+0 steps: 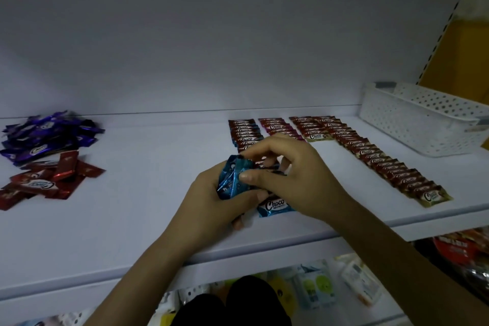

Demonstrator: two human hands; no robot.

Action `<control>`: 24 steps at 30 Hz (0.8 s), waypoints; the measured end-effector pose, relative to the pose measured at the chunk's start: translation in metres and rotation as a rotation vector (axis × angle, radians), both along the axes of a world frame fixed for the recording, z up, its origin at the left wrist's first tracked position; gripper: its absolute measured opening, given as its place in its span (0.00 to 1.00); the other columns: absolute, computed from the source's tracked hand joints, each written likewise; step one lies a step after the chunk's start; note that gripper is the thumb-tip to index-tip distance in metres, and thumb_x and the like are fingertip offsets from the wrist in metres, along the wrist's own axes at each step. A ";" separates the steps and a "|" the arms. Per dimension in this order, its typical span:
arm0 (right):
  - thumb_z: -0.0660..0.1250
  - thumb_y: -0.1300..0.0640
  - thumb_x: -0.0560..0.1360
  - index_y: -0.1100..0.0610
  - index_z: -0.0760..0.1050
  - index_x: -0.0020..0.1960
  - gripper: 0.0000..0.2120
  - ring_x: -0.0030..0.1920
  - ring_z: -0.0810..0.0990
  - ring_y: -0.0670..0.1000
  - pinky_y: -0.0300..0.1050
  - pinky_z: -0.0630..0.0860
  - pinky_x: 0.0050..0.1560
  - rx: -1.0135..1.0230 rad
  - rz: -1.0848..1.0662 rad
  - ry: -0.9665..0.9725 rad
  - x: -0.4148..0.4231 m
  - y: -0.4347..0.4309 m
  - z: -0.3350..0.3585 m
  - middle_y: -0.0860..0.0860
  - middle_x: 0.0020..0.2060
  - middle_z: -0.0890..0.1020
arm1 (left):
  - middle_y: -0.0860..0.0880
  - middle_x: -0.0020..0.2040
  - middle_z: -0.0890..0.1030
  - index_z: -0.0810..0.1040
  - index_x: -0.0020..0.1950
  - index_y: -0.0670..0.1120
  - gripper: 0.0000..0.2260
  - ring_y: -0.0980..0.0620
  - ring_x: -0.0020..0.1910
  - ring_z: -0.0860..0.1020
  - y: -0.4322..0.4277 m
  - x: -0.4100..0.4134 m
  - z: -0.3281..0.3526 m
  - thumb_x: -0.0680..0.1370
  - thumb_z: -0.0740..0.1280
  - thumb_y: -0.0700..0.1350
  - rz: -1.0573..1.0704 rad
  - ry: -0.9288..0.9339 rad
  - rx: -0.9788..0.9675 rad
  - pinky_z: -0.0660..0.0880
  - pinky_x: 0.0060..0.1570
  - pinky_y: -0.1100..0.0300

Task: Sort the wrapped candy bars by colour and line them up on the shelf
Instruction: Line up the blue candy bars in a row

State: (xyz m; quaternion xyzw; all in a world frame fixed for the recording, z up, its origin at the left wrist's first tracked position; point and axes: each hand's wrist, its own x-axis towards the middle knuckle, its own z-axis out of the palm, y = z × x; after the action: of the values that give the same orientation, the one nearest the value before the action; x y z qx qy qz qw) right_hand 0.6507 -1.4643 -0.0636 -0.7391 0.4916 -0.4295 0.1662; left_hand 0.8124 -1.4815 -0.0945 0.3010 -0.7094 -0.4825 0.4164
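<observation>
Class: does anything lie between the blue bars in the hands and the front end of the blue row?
Nothing visible does. The left hand grips the blue bars right by the row's front bar, and the right hand pinches one of them.

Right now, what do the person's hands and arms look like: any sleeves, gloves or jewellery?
Left hand and right hand are bare: no gloves, rings or watch visible. The left forearm and right forearm are uncovered, with no sleeve in view.

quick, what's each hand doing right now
Left hand: holding a bunch of blue candy bars.
Right hand: pinching the same bunch.
</observation>
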 end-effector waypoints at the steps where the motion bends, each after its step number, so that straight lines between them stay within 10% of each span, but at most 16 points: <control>1: 0.74 0.58 0.69 0.52 0.80 0.48 0.08 0.42 0.76 0.37 0.28 0.70 0.40 0.000 -0.007 -0.029 0.002 -0.003 0.002 0.43 0.42 0.79 | 0.53 0.31 0.81 0.77 0.47 0.50 0.06 0.58 0.24 0.75 0.000 0.000 0.001 0.74 0.71 0.41 0.005 0.011 0.007 0.71 0.26 0.68; 7: 0.72 0.62 0.71 0.53 0.79 0.39 0.05 0.38 0.81 0.53 0.43 0.79 0.37 0.056 -0.056 -0.261 -0.005 -0.009 0.004 0.49 0.35 0.82 | 0.53 0.33 0.82 0.76 0.45 0.49 0.10 0.59 0.23 0.74 0.001 0.001 0.004 0.70 0.67 0.53 0.074 0.103 0.052 0.69 0.23 0.69; 11: 0.69 0.59 0.74 0.56 0.77 0.42 0.02 0.24 0.75 0.45 0.35 0.72 0.27 0.181 -0.050 -0.337 -0.013 -0.005 0.003 0.50 0.25 0.78 | 0.55 0.36 0.83 0.77 0.49 0.49 0.10 0.59 0.24 0.75 0.002 0.002 0.002 0.70 0.67 0.50 0.091 0.110 0.035 0.70 0.24 0.69; 17: 0.62 0.43 0.72 0.56 0.77 0.47 0.16 0.30 0.81 0.51 0.40 0.78 0.31 0.482 0.099 -0.323 -0.016 0.002 0.015 0.54 0.34 0.83 | 0.66 0.36 0.79 0.75 0.47 0.56 0.10 0.67 0.36 0.78 0.002 0.003 -0.004 0.72 0.72 0.44 0.292 -0.089 -0.271 0.71 0.32 0.75; 24: 0.69 0.63 0.73 0.52 0.77 0.47 0.07 0.32 0.83 0.48 0.36 0.77 0.30 0.387 -0.021 -0.236 -0.033 0.011 0.012 0.54 0.34 0.84 | 0.63 0.40 0.79 0.75 0.50 0.57 0.12 0.70 0.39 0.77 0.000 0.002 -0.007 0.73 0.73 0.44 0.246 -0.212 -0.287 0.69 0.33 0.77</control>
State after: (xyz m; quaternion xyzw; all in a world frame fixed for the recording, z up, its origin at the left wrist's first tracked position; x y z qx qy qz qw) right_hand 0.6176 -1.4538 -0.0513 -0.6328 0.5497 -0.4125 0.3568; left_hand 0.8147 -1.4813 -0.1013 0.3719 -0.7686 -0.2876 0.4339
